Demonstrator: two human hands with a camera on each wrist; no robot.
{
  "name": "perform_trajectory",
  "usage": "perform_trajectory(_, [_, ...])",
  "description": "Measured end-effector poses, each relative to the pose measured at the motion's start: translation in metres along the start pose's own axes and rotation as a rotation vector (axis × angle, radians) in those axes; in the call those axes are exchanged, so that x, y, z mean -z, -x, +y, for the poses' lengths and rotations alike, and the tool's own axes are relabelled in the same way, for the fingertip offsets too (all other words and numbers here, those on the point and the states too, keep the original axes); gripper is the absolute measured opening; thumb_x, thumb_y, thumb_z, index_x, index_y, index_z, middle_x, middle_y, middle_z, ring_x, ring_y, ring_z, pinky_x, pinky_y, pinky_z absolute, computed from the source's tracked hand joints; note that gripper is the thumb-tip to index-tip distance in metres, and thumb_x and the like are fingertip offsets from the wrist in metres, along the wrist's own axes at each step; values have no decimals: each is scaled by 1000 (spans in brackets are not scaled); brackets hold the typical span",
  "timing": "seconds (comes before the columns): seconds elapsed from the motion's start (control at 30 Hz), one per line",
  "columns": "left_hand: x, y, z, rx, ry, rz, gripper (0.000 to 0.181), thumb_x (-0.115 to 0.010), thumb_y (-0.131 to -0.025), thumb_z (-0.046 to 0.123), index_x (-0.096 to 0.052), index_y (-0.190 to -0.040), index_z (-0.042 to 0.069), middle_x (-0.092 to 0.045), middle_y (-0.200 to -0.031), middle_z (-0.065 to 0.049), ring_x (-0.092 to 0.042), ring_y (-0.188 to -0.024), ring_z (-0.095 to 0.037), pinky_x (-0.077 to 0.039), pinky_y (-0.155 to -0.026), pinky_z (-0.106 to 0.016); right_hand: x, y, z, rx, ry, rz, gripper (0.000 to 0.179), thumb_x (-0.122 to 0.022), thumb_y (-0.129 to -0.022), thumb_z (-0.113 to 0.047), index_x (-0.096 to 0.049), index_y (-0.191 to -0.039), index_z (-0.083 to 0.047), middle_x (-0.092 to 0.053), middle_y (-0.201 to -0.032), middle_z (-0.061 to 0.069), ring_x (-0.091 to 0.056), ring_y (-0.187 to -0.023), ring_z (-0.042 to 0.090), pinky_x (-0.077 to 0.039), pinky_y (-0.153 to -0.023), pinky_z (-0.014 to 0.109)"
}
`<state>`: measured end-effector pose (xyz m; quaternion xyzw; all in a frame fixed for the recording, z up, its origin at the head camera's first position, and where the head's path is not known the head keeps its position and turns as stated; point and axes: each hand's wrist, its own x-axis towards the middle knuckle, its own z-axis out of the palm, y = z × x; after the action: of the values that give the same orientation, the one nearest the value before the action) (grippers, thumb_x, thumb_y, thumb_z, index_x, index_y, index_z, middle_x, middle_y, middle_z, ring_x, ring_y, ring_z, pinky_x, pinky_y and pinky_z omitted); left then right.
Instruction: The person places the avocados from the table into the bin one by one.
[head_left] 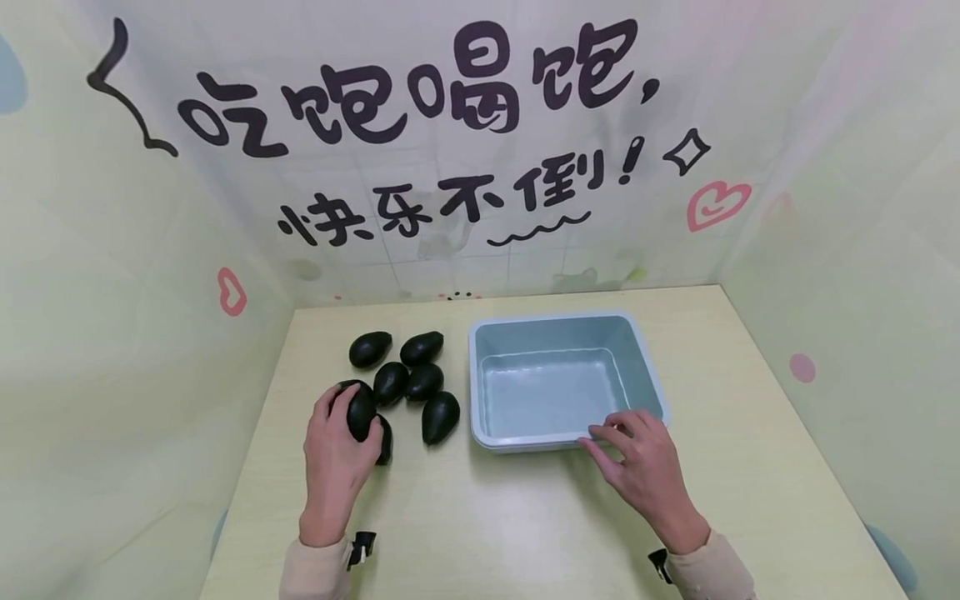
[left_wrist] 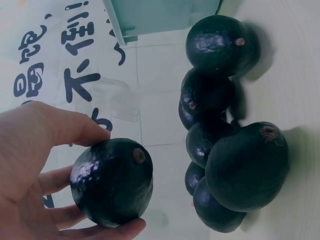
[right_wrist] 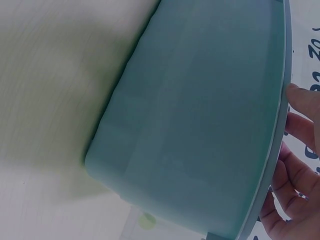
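Note:
My left hand (head_left: 339, 454) grips a dark green, glossy avocado (left_wrist: 111, 182), with the thumb on one side and the fingers curled round the other. In the left wrist view this avocado is up off the table, its stem scar showing. Below the hand in the head view, another avocado (head_left: 385, 440) is partly hidden by it. Several more avocados (head_left: 391, 383) lie grouped just beyond and to the right. At the near right corner of a light blue plastic basin (head_left: 555, 392), my right hand (head_left: 641, 462) pinches the rim (right_wrist: 281, 107) between thumb and fingers. Nothing lies in the basin.
The pale wood-grain table (head_left: 510, 525) carries everything. A printed cloth backdrop (head_left: 450, 267) with dark lettering rises behind its far edge, and similar cloth hangs along both sides. The basin stands right of the avocados, with one avocado (head_left: 440, 417) close to its left wall.

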<state>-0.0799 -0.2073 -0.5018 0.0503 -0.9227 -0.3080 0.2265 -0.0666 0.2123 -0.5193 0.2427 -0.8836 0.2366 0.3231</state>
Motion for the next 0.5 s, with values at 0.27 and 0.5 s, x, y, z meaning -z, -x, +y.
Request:
perform_trajectory(0.27, [0, 0, 8, -38, 3, 18, 49, -78, -85, 7, -68, -133, 1, -58, -143, -28, -62, -119, -55, -53, -93, -70, 0, 1, -2, 0, -1, 14, 46, -64, -105, -48, -84, -85, -11, -69, -84, 6, -60, -77, 25, -50, -69, 43])
perform_trajectory(0.5, [-1, -1, 13, -67, 6, 20, 50, -79, -84, 7, -68, -133, 2, -58, -143, -28, -62, -119, -54, -53, -96, -69, -1, 1, -2, -1, -4, 17, 47, -64, -105, -48, -84, -84, -11, -69, -84, 6, -60, -76, 25, -50, -69, 42])
